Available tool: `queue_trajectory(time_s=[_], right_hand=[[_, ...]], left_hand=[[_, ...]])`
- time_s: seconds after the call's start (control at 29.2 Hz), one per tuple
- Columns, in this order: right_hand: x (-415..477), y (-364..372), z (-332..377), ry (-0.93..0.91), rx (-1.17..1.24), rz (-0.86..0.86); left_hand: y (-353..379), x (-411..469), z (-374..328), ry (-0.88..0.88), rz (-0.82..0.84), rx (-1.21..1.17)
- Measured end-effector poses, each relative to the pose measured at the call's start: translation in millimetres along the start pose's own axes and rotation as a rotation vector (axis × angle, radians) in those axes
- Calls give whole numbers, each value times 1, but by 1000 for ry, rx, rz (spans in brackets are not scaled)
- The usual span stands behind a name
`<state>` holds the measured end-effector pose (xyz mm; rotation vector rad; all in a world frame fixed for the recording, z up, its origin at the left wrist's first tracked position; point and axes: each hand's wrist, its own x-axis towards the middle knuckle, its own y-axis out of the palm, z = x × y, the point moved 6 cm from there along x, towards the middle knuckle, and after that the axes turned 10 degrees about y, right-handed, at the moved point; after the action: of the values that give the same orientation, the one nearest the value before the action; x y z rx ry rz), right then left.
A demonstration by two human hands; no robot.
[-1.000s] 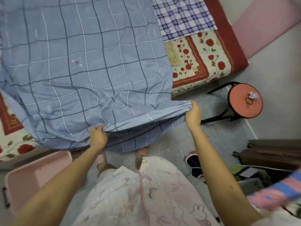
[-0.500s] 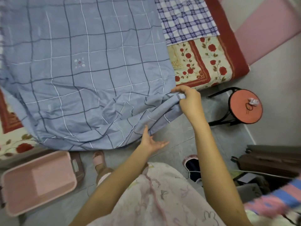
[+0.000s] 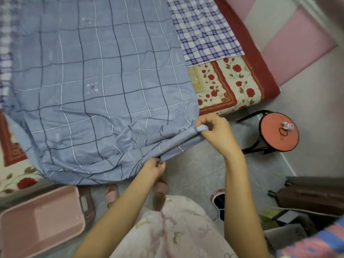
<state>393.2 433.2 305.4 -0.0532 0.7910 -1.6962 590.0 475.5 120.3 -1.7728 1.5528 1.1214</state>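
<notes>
A blue checked sheet [image 3: 96,86] lies spread over the bed, its near edge hanging off toward me. My right hand [image 3: 214,133] pinches the sheet's near right corner at the bed's edge, a bit of cloth showing between thumb and fingers. My left hand [image 3: 153,168] grips the same hem lower down and to the left, so a short stretch of edge runs taut between the two hands.
A rose-patterned mattress cover [image 3: 225,86] and a purple plaid cloth [image 3: 204,30] show at the bed's right. An orange round stool [image 3: 279,135] stands on the floor to the right. A pink tub [image 3: 39,222] sits lower left; bags [image 3: 309,198] lie lower right.
My left hand let go of the hem, hung open below the sheet, then took hold of the edge near my right hand. My right hand carried the corner up and left.
</notes>
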Motion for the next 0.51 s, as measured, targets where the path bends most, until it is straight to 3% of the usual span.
queue_trajectory(time_s=[0.07, 0.14, 0.21, 0.41, 0.51], right_hand=[[1, 4, 3, -10, -84, 60], [1, 8, 4, -1, -176, 132], [1, 9, 6, 8, -208, 199], [-9, 3, 24, -33, -179, 281], [-13, -1, 30, -78, -68, 212]], left_hand=[[4, -2, 6, -168, -55, -486], [-5, 5, 12, -222, -163, -622], [-10, 3, 16, -253, -172, -510], [14, -3, 1, -227, 115, -422], [21, -4, -2, -180, 141, -436]])
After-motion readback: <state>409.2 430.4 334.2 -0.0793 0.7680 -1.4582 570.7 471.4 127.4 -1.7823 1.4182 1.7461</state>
